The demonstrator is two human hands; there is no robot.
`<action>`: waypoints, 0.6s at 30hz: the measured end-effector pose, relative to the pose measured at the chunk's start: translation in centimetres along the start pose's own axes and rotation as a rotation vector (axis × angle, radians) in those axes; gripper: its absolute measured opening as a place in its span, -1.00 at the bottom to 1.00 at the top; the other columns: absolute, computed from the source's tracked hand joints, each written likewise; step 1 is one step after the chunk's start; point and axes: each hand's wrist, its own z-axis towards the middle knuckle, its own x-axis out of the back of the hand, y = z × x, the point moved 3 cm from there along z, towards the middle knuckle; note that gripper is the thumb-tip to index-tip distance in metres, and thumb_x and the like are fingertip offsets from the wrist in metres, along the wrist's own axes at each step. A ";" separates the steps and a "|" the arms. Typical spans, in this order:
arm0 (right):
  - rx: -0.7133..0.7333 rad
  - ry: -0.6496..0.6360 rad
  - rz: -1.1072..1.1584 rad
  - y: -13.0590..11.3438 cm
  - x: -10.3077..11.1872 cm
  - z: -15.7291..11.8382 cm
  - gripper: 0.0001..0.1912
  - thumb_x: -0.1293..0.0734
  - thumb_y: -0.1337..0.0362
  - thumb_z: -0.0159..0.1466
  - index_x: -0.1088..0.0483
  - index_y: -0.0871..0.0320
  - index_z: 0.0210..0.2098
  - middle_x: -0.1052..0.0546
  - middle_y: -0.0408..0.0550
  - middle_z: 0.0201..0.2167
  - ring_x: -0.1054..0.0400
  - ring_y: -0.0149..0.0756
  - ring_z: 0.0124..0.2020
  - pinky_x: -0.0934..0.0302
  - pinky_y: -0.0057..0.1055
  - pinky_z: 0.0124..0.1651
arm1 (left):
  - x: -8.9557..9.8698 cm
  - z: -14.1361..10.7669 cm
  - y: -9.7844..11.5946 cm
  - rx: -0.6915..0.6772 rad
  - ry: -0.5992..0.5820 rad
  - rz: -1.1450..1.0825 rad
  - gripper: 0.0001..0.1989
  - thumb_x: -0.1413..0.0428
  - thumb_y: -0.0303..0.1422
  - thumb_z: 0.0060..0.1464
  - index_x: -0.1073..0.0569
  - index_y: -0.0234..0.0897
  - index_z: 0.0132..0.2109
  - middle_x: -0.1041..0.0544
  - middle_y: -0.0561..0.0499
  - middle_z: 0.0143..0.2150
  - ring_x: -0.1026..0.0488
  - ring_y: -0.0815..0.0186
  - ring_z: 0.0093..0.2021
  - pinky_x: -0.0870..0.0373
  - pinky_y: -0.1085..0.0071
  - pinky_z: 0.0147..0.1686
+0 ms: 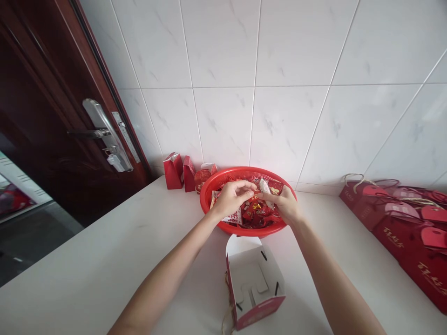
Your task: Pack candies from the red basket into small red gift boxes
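Both my hands are over a red plastic basket (209, 186) filled with wrapped candies (256, 216), mostly in red wrappers. My right hand (284, 202) pinches a small whitish wrapped candy (264, 187) between thumb and fingers. My left hand (233, 197) hovers to its left, fingers curved and apart from the thumb, with nothing visible in it. In front of the basket stands an open gift box (260, 311), red outside and white inside. Its flaps are up, its inside shows bare, and a twine cord hangs at its left side.
Small red boxes (173, 172) stand against the tiled wall (223, 125) left of the basket. Several red gift bags (394, 239) with cord handles are lined up along the right of the white table (139, 260). A dark wooden door (52, 83) with a metal handle is at the left.
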 end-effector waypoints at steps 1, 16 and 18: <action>0.011 0.008 0.004 0.0 0.0 0.0 -0.53 -0.66 0.15 -0.08 -0.29 0.11 -0.64 -0.28 -0.27 -0.69 -0.09 -0.47 -0.63 -0.10 -0.42 -0.54 | 0.0 0.0 0.0 0.017 0.026 -0.007 -0.82 -0.21 -0.36 0.11 -0.61 -0.30 -0.15 -0.68 -0.09 -0.15 -0.62 0.21 -0.15 -0.57 0.28 -0.08; -0.044 0.160 0.167 1.1 0.9 0.7 -0.65 -0.68 0.15 -0.15 -0.51 0.16 -0.57 -0.50 -0.12 -0.63 -0.29 -0.39 -0.61 -0.23 -0.43 -0.52 | 1.7 -0.3 -0.3 0.254 -0.204 0.628 -0.73 -0.10 -0.50 0.16 -0.68 -0.29 -0.11 -0.70 -0.12 -0.09 -0.62 0.08 -0.06 -0.47 0.26 0.00; -0.042 0.173 0.182 1.2 0.9 0.7 -0.65 -0.67 0.12 -0.14 -0.53 0.16 -0.54 -0.54 -0.09 -0.59 -0.31 -0.38 -0.60 -0.24 -0.42 -0.52 | 1.2 -0.1 -0.1 0.223 -0.244 0.702 -0.75 -0.11 -0.46 0.17 -0.67 -0.27 -0.10 -0.69 -0.12 -0.12 -0.61 0.07 -0.05 -0.46 0.27 -0.02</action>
